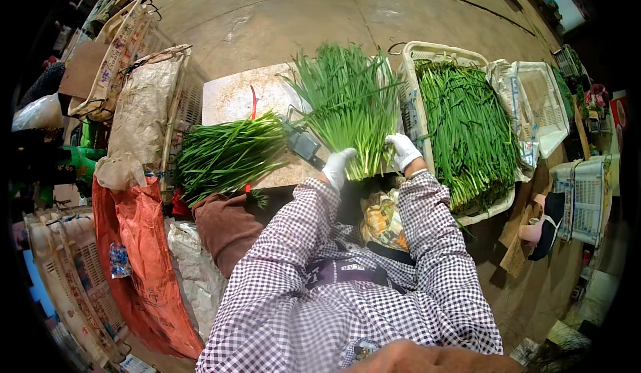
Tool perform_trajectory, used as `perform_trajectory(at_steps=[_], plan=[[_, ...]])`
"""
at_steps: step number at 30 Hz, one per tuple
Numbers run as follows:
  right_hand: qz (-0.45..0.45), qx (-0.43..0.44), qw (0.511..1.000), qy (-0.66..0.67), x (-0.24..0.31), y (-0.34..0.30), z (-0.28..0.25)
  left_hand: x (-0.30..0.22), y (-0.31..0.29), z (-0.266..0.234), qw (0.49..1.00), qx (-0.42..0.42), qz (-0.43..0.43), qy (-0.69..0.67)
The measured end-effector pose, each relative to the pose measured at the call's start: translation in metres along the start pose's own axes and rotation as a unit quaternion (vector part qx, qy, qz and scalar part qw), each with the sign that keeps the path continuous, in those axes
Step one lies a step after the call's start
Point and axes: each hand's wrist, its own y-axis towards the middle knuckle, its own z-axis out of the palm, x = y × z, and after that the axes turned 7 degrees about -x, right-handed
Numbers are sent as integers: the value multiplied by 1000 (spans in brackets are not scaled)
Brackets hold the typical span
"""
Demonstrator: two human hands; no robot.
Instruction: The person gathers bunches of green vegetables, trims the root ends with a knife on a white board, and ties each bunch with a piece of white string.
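Note:
A large loose bunch of garlic chives (pixel 347 106) lies fanned out on the board in front of me, pale stem ends toward me and green tips away. My left hand (pixel 338 166), in a white glove, closes on the stem ends from the left. From the right, my gloved right hand (pixel 404 151) has its fingers curled against the edge of the same bunch. Left of it rests another heap of garlic chives (pixel 230 149), lying crosswise over a red strap (pixel 254 103). A grey box-shaped device (pixel 306 147) sits between the two heaps.
At right stands a white plastic crate (pixel 412 99) packed with chives, with a lined white basket (pixel 544 106) beyond. Crates and a beige sack (pixel 143 116) stand at left, near a red-orange sack (pixel 143 259). A brown cloth (pixel 227 229) lies by my left arm.

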Motion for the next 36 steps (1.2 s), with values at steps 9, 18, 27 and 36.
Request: perform_trajectory(at_steps=[9,18,27,36], plan=[[31,11,999,3,7,-33,3,-23,-54,12,977,85,-56,-190],[-129,98,984,-73,-13,-51,23,-17,-46,16,977,105,-58,-176],[-113,142,983,7,-16,-43,11,-33,-59,14,982,92,-68,-152],[-62,161,985,29,-36,-20,12,0,-27,34,998,-38,21,-46]])
